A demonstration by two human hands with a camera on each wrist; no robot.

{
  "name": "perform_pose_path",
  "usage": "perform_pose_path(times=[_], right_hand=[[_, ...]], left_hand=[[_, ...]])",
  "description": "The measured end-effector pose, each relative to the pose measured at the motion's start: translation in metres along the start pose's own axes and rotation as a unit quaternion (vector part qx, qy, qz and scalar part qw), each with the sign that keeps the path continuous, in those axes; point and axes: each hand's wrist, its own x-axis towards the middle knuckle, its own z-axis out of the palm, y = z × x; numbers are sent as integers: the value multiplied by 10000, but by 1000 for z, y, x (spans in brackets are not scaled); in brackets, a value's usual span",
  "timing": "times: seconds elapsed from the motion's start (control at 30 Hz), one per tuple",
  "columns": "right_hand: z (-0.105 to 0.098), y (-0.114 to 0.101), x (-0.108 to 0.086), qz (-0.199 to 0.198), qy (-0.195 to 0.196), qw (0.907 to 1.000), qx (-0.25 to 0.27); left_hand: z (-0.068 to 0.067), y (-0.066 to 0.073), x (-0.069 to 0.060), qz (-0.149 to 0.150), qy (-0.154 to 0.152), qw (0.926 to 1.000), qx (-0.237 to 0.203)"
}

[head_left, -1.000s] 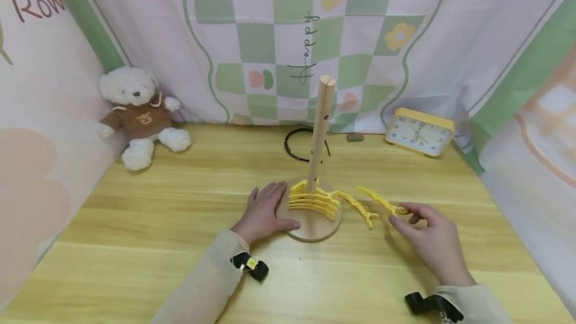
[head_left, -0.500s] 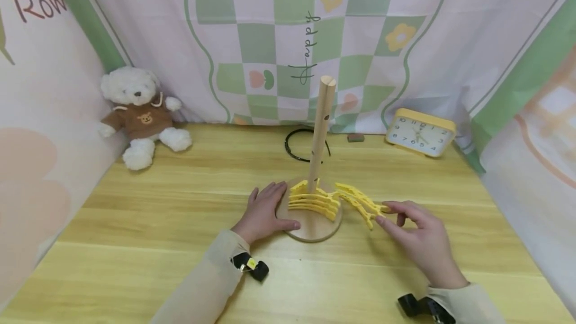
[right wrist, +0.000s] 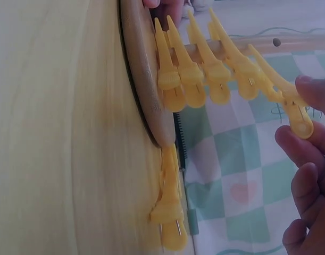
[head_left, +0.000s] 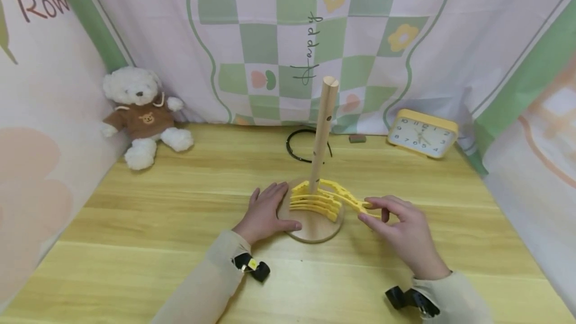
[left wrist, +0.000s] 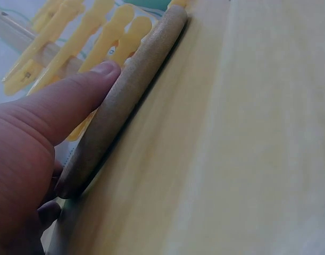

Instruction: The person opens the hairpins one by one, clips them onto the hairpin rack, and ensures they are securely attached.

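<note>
A wooden post stands upright on a round wooden base. Several yellow hair clips are layered one above another around the post's foot. My left hand rests against the base's left side, its thumb lying over the near rim. Between thumb and fingertips, my right hand pinches another yellow hair clip by its rounded end. The held clip's pointed end reaches to the post, just above the layered clips. One more yellow clip lies on the table at the base's right, mostly covered in the head view.
Behind the post lies a thin black ring, with a small dark block to its right. A yellow alarm clock stands at the back right. A white teddy bear sits at the back left. Printed curtains enclose the table.
My right hand has carried its hair clip leftward, from beyond the loose clip to over the base beside the post. The left hand and stand have stayed in place.
</note>
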Motion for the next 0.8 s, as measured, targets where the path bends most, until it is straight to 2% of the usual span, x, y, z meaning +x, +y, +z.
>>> perform_pose_path(times=[0.53,0.8], right_hand=[[6,-1,9,77,-270,9996,-96],[8,-6,14,-59,-301,9995,-69]], left_hand=[[-1,1,0,1,12,10000,6],[-2,2,0,5,11,10000,-17]])
